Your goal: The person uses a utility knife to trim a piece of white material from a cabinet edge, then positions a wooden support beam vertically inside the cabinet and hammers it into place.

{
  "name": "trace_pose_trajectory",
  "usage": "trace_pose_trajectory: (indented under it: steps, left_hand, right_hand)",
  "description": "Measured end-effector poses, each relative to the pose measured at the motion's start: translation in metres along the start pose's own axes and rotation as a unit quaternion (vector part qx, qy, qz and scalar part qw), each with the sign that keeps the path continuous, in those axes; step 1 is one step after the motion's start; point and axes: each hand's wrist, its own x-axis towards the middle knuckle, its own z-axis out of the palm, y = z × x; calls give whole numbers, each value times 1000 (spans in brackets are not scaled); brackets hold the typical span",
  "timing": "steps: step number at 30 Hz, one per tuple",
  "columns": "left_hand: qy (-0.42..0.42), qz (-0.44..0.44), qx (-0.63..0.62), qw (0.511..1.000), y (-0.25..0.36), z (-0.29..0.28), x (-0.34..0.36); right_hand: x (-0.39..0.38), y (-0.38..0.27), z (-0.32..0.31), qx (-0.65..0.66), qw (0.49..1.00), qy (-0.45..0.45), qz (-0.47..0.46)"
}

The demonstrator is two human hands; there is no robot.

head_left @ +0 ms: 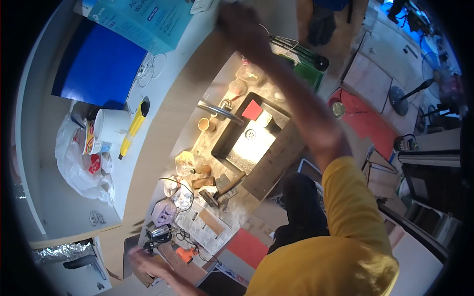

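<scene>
My right arm, in a yellow sleeve, stretches up across the picture. At its end my right hand (238, 24) is dark and blurred beside the upper end of the curved wooden counter edge (190, 81); its fingers cannot be made out. Close to it are a white object (201, 6) and a light-blue printed box (143, 22). At the lower left, my left hand (144, 261) is open, fingers loosely stretched out, with nothing seen in it. Just above it lie a silver-and-black power tool (160, 233) and an orange tool (185, 253).
A dark sink (222, 143) with a curved faucet (219, 112) is set in the lower worktop. A hammer (210, 198), papers (217, 244) and a cup (206, 124) lie around it. The upper shelf holds a blue panel (98, 64), yellow cutter (134, 128) and plastic bag (74, 158).
</scene>
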Motion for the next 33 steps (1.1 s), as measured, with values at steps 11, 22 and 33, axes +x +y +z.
trace_pose_trajectory:
  steps: [11, 22, 33]
  left_hand:
    - [22, -378, -644, 665, -6, 118, 21]
    - [38, -519, -655, 548, -12, 103, 32]
    - [-20, -476, -638, 605, -8, 128, 24]
  right_hand:
    - [-19, 14, -3, 0, 996, -47, -82]
    - [-16, 5, -3, -18, 988, -42, -147]
    - [-39, -100, 26, 239, 971, -6, -24]
